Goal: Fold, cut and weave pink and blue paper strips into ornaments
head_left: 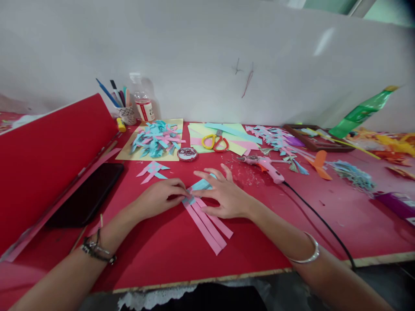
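Note:
Pink paper strips [207,226] fan out toward me on the red tabletop, crossed at their upper end by blue paper strips [201,185]. My left hand [161,198] pinches the woven crossing from the left, thumb and forefinger pressed together on it. Over the blue strips lies my right hand [225,194], its fingers spread and one fingertip touching the crossing. A small woven pink and blue paper piece [153,170] rests just beyond my left hand. Part of the crossing is hidden under my fingers.
Beyond my hands are scissors [214,142], a round tin [187,154] and a heap of folded paper pieces [157,138]. A pink glue gun [264,166] trails its black cord down the right. At left lie a black phone [87,196] and a red board [55,160].

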The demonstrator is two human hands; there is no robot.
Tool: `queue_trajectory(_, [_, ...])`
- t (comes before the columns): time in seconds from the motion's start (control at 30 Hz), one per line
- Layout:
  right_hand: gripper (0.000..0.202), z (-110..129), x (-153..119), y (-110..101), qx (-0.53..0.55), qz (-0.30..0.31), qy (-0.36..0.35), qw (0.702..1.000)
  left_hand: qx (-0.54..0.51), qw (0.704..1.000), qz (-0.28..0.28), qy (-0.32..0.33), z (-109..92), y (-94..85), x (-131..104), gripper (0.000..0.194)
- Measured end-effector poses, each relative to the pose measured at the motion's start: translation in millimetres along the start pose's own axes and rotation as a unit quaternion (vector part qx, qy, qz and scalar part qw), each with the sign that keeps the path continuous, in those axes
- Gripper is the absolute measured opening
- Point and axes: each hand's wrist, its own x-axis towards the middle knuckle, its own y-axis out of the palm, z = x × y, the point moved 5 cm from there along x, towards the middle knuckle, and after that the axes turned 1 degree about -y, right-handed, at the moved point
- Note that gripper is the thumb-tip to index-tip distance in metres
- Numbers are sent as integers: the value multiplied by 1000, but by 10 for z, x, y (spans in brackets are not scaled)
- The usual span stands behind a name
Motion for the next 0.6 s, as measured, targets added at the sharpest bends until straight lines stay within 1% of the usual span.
queue_trajectory(0.13, [38, -106, -30, -15, -23, -9, 26, 999, -11, 1000, 2, 1, -2, -3, -1, 24])
queue_trajectory(0.23, [38, -186, -68, -58, -37, -31, 57, 997, -16, 1000, 5, -2, 5, -3, -4, 25])
queue_trajectory(0.3, [38, -196, -80, -88, -38, -45, 74, 996, -15, 1000, 9, -2, 3, -2, -4, 25])
queue_trajectory(0.37, [37, -148, -72, -88, -28, -41, 61, 997, -12, 1000, 11, -2, -4, -5, -2, 25])
queue_trajectory(0.5, [38, -50, -48, -27, -3, -1, 10, 1000, -7, 1000, 3, -4, -13, -15, 1, 24])
queue_trajectory(0.6, [39, -145, -71, -26, -6, -7, 30, 1000, -13, 1000, 5, -5, -5, -9, 0, 25])
